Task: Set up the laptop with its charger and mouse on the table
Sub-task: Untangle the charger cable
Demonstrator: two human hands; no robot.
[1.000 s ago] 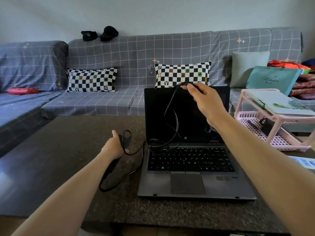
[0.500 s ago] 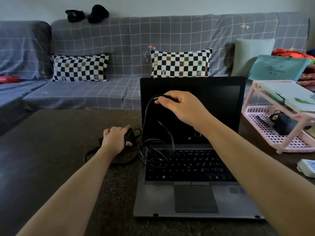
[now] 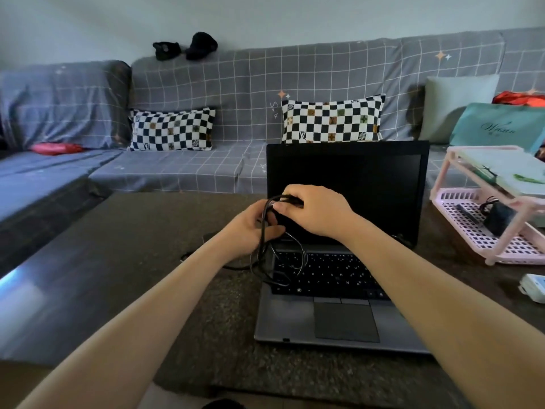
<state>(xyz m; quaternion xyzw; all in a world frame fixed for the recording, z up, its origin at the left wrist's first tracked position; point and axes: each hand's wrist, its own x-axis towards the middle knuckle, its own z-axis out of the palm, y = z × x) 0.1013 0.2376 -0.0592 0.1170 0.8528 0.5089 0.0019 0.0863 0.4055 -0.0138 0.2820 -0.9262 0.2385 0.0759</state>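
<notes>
A grey laptop (image 3: 339,317) stands open on the dark table (image 3: 97,270), its screen black. A black charger cable (image 3: 267,261) hangs in loops over the left side of the keyboard and trails onto the table to the left. My right hand (image 3: 315,211) pinches the cable's upper end in front of the screen's lower left. My left hand (image 3: 250,228) is closed around the same cable just below and left of it; the two hands touch. The charger brick is hidden behind my left hand. No mouse is visible.
A pink two-tier plastic rack (image 3: 495,219) with a black item inside stands right of the laptop. A small white object (image 3: 533,286) lies at the right edge. A grey checked sofa (image 3: 236,119) with checkered cushions runs behind the table.
My left hand rose from the charger brick on the table and moved right to meet my right hand at the cable. My right hand came down and left, lowering the cable loops.
</notes>
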